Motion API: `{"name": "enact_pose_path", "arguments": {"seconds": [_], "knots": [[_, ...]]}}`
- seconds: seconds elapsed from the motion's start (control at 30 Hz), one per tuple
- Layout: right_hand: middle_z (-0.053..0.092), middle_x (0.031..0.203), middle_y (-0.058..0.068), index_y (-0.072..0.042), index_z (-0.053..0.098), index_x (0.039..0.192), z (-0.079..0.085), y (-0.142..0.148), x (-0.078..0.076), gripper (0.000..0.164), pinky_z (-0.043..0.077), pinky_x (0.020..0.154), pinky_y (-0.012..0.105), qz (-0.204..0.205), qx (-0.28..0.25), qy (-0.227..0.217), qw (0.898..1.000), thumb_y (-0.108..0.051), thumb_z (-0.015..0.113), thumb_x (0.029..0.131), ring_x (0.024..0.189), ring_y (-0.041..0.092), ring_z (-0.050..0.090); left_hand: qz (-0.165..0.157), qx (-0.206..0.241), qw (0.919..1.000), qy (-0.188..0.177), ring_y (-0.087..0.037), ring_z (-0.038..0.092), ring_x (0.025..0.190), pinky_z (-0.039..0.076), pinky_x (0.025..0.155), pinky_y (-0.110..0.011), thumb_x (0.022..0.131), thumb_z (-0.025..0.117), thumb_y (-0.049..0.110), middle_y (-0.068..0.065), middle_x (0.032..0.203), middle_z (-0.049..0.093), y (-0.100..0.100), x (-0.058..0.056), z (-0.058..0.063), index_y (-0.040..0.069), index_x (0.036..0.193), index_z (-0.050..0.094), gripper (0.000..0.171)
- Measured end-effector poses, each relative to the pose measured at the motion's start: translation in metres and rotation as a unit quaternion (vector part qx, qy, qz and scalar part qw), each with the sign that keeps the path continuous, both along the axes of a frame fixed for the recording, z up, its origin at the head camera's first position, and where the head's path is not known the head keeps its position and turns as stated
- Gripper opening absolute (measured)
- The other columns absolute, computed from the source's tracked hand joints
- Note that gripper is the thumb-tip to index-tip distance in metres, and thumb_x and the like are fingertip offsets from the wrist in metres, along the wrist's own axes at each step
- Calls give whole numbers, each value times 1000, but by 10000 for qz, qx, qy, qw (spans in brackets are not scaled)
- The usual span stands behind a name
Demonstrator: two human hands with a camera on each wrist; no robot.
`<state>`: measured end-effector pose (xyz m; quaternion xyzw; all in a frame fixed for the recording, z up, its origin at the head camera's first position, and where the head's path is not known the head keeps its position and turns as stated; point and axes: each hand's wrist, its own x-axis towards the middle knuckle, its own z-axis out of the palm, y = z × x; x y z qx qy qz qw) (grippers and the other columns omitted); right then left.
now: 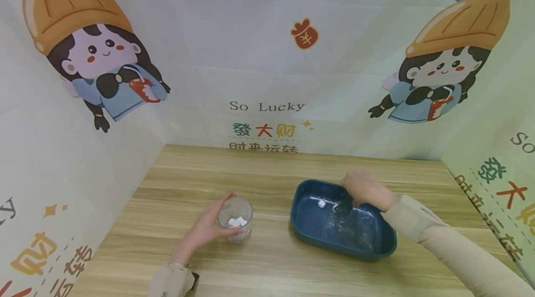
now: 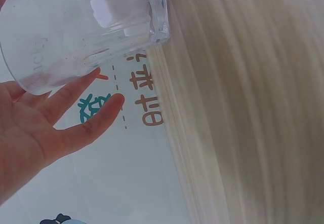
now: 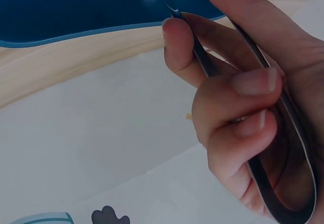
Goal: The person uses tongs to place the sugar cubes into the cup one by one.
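Note:
In the head view my left hand holds a clear glass cup, thumb on the near side and fingers on the far side. Several white cubes lie in the bottom of the cup, which stands upright on the table. My right hand grips metal tongs over a dark blue basin. One white cube sits in the basin, left of the tongs' tips. Whether the tips pinch anything is too unclear to tell. The right wrist view shows the fingers curled round the tongs' bent strip.
The wood-grain table carries the cup on the left and the basin on the right. Printed white cloth with cartoon figures rises along the back and both sides.

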<state>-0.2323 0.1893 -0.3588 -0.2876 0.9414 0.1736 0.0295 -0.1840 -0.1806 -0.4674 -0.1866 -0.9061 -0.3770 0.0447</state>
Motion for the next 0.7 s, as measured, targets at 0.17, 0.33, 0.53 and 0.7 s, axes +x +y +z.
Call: {"name": "enact_pose_path", "arguments": {"seconds": [0.17, 0.33, 0.53, 0.7], "knots": [[55, 60, 0, -10, 60, 64, 0, 2, 1, 27, 48, 50, 28, 93, -18, 82, 9999, -17, 83, 54, 53, 12, 45, 12, -4, 10000, -5, -36, 41, 122, 34, 100, -56, 62, 79, 36, -12, 137, 42, 0, 0, 0, 6, 139, 27, 97], [53, 57, -1, -9, 59, 61, 0, 4, 3, 27, 46, 46, 27, 126, -85, 180, 9997, -16, 84, 53, 51, 12, 41, 16, 14, 10000, -45, -36, 41, 123, 33, 100, -56, 62, 78, 36, -12, 137, 41, 1, 1, 0, 7, 139, 27, 97], [50, 54, -1, -9, 55, 55, 1, 7, 3, 29, 45, 45, 29, 62, -310, 129, 9994, -12, 84, 51, 51, 12, 39, 23, 43, 9999, -109, -36, 40, 123, 33, 101, -56, 62, 78, 36, -12, 138, 41, 1, 2, 2, 8, 139, 26, 97], [41, 49, -6, -13, 47, 49, 1, 9, 3, 36, 40, 43, 27, 90, -396, 131, 9991, -13, 83, 52, 50, 10, 33, 34, 57, 10000, -50, -36, 41, 122, 34, 100, -56, 62, 78, 36, -12, 137, 42, 1, 1, 1, 7, 139, 28, 96]]}}
